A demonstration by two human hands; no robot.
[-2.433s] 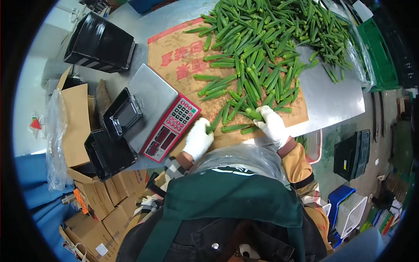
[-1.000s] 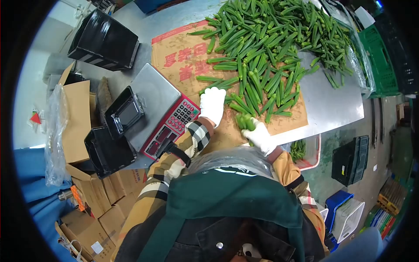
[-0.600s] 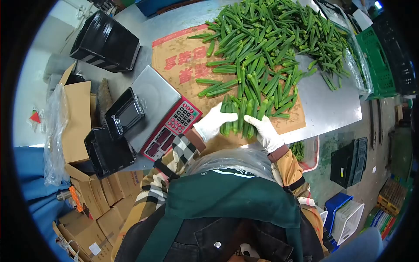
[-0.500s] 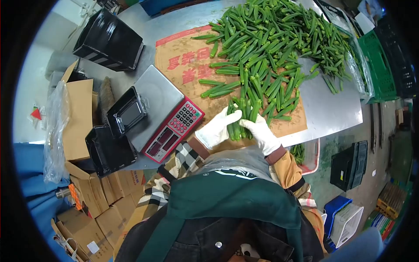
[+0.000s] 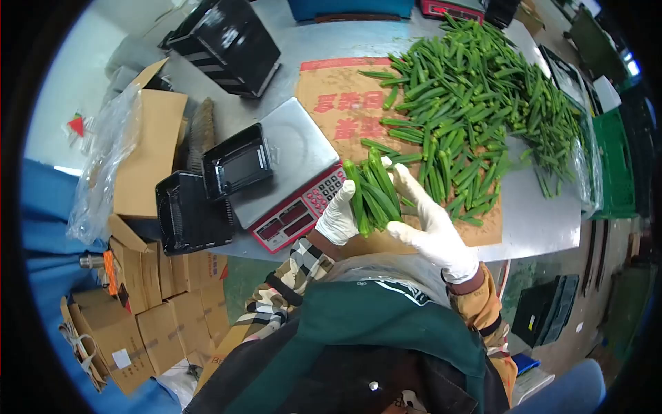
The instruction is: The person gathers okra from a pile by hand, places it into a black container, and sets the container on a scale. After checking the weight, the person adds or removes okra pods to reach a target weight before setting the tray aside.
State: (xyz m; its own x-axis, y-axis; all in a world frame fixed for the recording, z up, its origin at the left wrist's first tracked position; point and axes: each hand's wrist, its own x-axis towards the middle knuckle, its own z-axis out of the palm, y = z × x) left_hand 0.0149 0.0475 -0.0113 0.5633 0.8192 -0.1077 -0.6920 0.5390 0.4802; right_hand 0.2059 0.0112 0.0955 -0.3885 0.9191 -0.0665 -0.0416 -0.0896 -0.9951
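Note:
In the head view, my white-gloved left hand (image 5: 336, 219) is closed around the left side of a bunch of okra (image 5: 374, 196), raised close over the near edge of the cardboard sheet. My right hand (image 5: 436, 231), gloved the same way, is open at the bunch's right side, thumb and fingers spread apart. Behind both hands, a large heap of loose green okra (image 5: 476, 90) covers much of the cardboard sheet (image 5: 345, 103). To the left stands a red digital scale (image 5: 286, 131) with a metal pan, a black plastic tray (image 5: 238, 162) lying on it.
More black trays (image 5: 189, 217) sit left of the scale, beside an open carton (image 5: 148, 152). A tall stack of black trays (image 5: 227, 48) stands farther back. A green crate (image 5: 614, 165) is at the right. Flattened cartons (image 5: 165, 324) and a black crate (image 5: 546, 310) are below table level.
The okra bunch has come up off the cardboard in my left hand. My right hand has let go and spread its fingers. The view has shifted, so the table appears farther right.

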